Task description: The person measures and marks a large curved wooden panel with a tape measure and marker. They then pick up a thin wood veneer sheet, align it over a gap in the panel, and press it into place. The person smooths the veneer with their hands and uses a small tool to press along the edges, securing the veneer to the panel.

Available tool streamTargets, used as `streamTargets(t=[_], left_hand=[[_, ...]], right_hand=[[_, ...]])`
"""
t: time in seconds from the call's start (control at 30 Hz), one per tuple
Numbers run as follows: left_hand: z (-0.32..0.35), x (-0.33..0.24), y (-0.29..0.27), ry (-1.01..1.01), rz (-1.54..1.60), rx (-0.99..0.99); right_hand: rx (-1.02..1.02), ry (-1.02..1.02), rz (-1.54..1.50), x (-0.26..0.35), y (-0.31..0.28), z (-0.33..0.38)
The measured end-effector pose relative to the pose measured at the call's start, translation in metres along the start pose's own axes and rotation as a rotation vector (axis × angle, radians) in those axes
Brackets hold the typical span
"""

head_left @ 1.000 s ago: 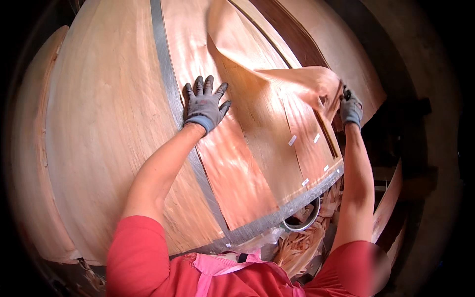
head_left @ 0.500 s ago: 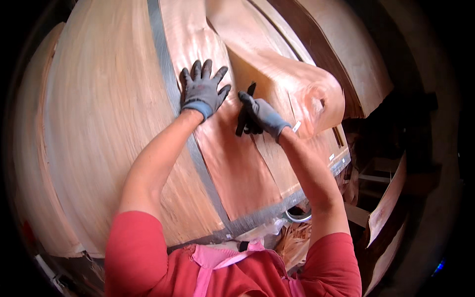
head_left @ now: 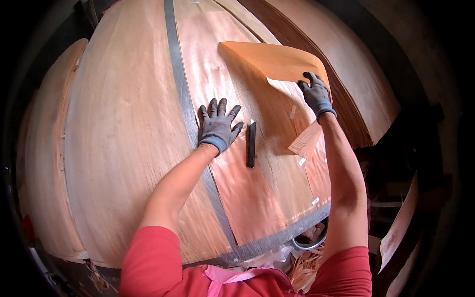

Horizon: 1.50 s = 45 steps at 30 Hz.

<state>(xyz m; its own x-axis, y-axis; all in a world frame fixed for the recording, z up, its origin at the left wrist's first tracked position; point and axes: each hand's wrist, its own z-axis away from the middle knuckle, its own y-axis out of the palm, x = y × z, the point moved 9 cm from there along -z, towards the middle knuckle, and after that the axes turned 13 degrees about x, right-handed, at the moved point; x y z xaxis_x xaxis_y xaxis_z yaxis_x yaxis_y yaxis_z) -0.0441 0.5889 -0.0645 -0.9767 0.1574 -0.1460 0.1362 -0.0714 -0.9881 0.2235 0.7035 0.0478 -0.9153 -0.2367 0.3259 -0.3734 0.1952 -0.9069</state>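
Observation:
My left hand [head_left: 217, 127], in a grey glove with dark fingertips, lies flat with fingers spread on a pinkish wood veneer strip [head_left: 247, 198]. Just to its right a black utility knife [head_left: 251, 146] rests on the wood, its pale tip pointing away from me. Farther right, my gloved right hand [head_left: 315, 94] is closed on the edge of a lifted veneer sheet [head_left: 277, 59]. That sheet curls up and over, with its orange-brown underside showing. Part of the grip is hidden behind the right hand.
Wide pale veneer sheets [head_left: 118, 123] cover the table to the left of a grey strip [head_left: 179, 69]. A stack of darker veneer [head_left: 341, 94] stands at the right. Small white labels [head_left: 315, 201] dot the sheets, and wood scraps [head_left: 303, 270] lie below the near edge.
My right hand has let go of the knife, which now lies on the veneer, and has moved right and away to grip the curled sheet. The sheet is folded farther over.

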Motion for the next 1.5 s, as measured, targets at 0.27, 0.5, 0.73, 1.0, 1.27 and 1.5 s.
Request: streamTargets(t=[0.27, 0.5, 0.73, 1.0, 1.27, 1.5], left_hand=[[-0.005, -0.004, 0.003, 0.001, -0.048, 0.007], [0.0, 0.014, 0.017, -0.084, -0.147, -0.026], [-0.003, 0.005, 0.016, -0.133, -0.282, 0.022], [-0.005, -0.008, 0.019, -0.115, -0.214, 0.016], [0.035, 0.004, -0.038, -0.01, -0.079, -0.531], [0.257, -0.01, -0.034, -0.082, 1.37, 0.086]], right_hand=[[0.651, -0.009, -0.274, -0.018, 0.067, 0.041], [0.468, -0.124, -0.78, 0.055, -0.019, 0.139], [0.509, -0.015, -0.655, 0.056, -0.002, 0.316], [0.367, -0.221, -0.22, 0.082, -0.024, 0.373], [0.384, -0.296, -0.07, 0.071, 0.033, 0.385], [0.358, -0.351, -0.212, 0.067, 0.024, 0.382]])
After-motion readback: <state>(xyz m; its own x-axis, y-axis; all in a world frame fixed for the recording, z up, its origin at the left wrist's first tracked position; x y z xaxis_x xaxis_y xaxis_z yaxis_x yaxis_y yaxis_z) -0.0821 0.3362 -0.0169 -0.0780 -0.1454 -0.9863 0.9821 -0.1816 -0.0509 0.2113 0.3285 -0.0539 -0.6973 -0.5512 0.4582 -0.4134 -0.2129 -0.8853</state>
